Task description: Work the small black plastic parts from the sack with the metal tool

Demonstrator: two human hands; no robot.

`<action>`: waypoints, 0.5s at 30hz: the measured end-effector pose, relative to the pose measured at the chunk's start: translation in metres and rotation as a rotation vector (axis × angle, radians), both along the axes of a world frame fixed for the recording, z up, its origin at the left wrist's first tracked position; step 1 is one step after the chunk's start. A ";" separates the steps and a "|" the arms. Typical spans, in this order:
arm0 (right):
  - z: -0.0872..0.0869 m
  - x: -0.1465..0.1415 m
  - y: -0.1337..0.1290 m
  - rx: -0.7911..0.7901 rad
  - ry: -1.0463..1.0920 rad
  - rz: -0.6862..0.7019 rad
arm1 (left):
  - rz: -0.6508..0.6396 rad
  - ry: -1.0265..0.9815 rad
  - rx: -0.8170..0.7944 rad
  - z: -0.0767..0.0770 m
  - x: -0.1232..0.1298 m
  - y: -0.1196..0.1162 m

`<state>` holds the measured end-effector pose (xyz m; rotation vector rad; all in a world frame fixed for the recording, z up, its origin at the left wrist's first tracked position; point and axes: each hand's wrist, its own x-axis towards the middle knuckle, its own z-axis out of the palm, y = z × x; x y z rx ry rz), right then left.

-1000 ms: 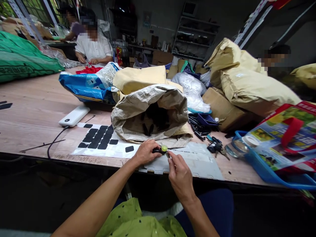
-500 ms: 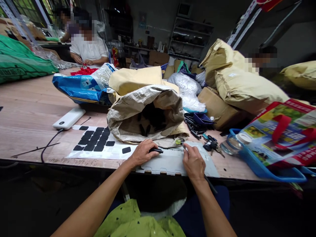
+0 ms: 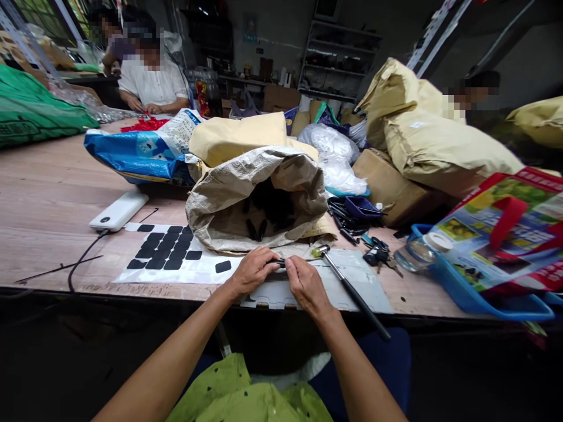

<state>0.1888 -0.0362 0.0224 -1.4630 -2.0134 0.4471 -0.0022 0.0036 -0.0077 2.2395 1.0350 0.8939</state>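
Observation:
My left hand (image 3: pixel 254 271) is closed on one end of a small black rod-like piece (image 3: pixel 280 262), and my right hand (image 3: pixel 308 285) pinches its other end; the fingers hide most of it. Both hands are over a grey board (image 3: pixel 367 275) at the table's front edge. Right of them lies a small hammer (image 3: pixel 352 289) with a yellow-green face and a black handle that sticks out past the edge. Just behind the hands, an open woven sack (image 3: pixel 209 214) faces me, with black pieces (image 3: pixel 272 202) inside.
A white sheet with black rounded patches (image 3: pixel 178 246) and a white power bank (image 3: pixel 118 211) lie left. Keys (image 3: pixel 379 255), loose black parts (image 3: pixel 343 225), a clear jar (image 3: pixel 413 255) and a blue basket (image 3: pixel 479 302) are right. Another person (image 3: pixel 153 85) sits across the table.
My right hand has let go of the hammer, which now lies on the board, and has moved left to grip the black piece. My left hand keeps its hold.

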 end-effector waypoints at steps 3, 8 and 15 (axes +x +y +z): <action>-0.006 -0.004 0.005 0.008 -0.070 -0.012 | 0.015 0.045 0.046 -0.003 0.000 0.000; -0.018 -0.009 0.010 0.084 -0.037 -0.021 | 0.066 0.093 0.085 -0.010 0.001 0.000; -0.018 -0.011 0.009 -0.017 0.073 -0.073 | 0.073 0.086 0.025 0.000 0.004 -0.003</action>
